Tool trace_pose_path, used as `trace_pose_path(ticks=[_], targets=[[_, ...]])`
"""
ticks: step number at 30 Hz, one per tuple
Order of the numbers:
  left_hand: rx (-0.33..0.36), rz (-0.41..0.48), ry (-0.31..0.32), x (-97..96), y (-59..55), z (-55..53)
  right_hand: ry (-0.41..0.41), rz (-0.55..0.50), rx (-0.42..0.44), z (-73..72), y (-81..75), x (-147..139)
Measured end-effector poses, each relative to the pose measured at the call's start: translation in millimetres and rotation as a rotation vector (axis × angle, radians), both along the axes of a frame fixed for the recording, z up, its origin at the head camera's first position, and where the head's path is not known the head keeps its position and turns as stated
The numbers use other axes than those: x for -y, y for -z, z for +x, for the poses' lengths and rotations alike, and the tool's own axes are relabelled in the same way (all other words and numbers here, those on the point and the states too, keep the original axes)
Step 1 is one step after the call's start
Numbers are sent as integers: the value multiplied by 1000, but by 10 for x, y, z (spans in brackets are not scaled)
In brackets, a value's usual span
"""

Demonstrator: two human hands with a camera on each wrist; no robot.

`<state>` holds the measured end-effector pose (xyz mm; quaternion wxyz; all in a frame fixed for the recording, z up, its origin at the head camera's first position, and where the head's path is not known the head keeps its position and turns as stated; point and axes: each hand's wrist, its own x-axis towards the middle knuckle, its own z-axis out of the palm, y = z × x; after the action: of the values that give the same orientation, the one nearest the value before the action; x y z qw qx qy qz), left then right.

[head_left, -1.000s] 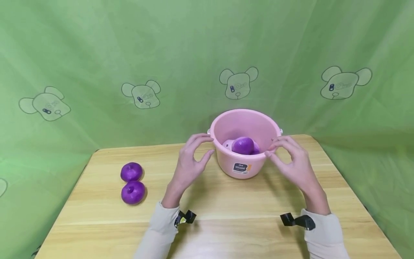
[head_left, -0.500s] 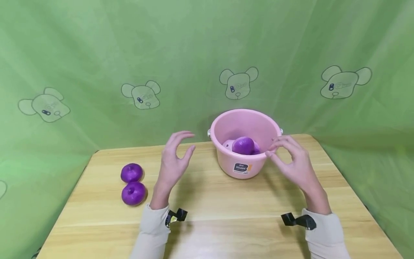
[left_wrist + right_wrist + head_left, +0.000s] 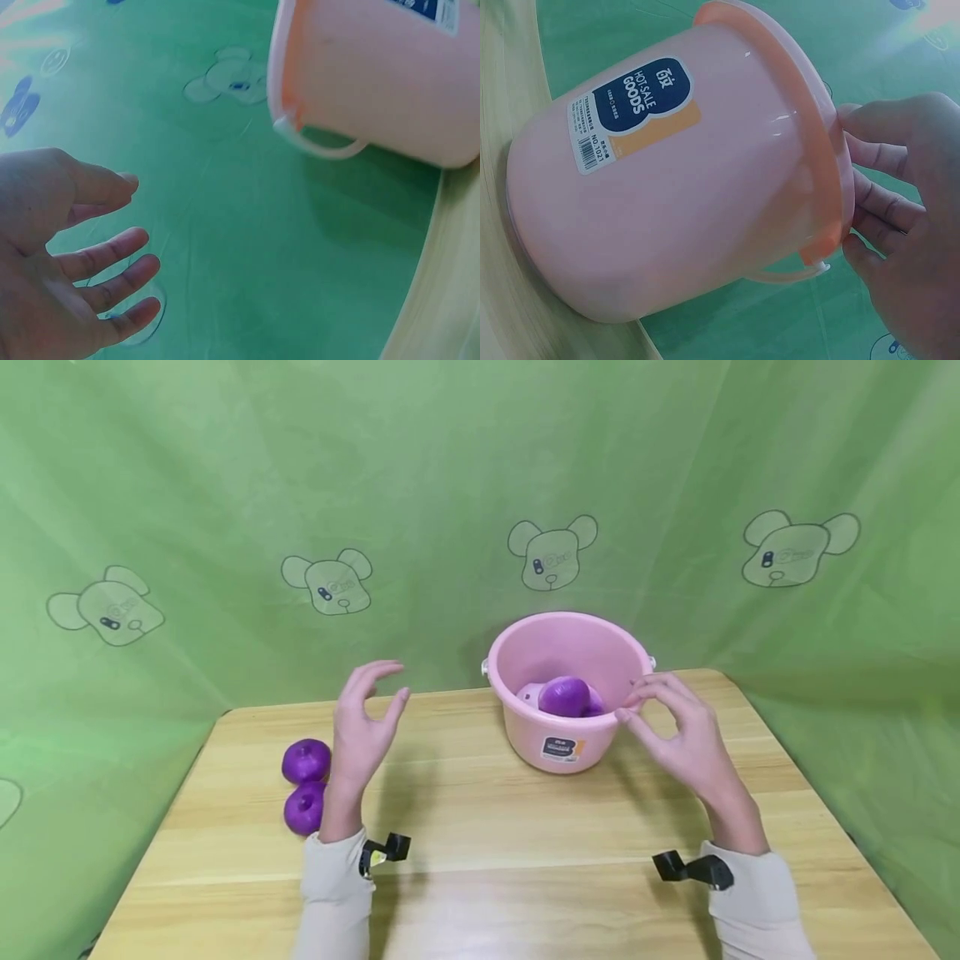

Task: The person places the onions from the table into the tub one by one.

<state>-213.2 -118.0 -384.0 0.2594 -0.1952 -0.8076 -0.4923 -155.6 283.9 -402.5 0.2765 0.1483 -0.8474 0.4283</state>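
A pink plastic bucket (image 3: 558, 747) stands upright at the back right of the table. Inside it lies a purple onion (image 3: 564, 696), with more purple behind it and a pale pink rounded thing (image 3: 529, 694) beside it. My right hand (image 3: 678, 739) holds the bucket's rim at the right front, thumb and fingertips at the edge; the right wrist view shows the same grip. Well left of the bucket, my left hand (image 3: 362, 735) hovers with fingers spread and nothing in them. Two purple onions (image 3: 306, 762) lie left of it, the nearer one partly hidden by the wrist.
The wooden table (image 3: 480, 893) ends at a green curtain (image 3: 435, 485) printed with bear heads. A pale handle (image 3: 322, 148) hangs along the bucket's side in the left wrist view. Small black cameras (image 3: 693, 870) sit on both cuffs.
My left hand has drawn back from the bucket's left rim and moved left toward the two onions. The right hand and the bucket have stayed in place.
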Motion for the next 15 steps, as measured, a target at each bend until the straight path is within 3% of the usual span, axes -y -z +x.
trace_pose_path(ticks=[6, 15], targets=[[14, 45, -49, 192, -9, -31, 2, 6, -3, -7, -9, -6], [55, 57, -94, 315, 17, -42, -5, -11, 12, 0, -12, 6]])
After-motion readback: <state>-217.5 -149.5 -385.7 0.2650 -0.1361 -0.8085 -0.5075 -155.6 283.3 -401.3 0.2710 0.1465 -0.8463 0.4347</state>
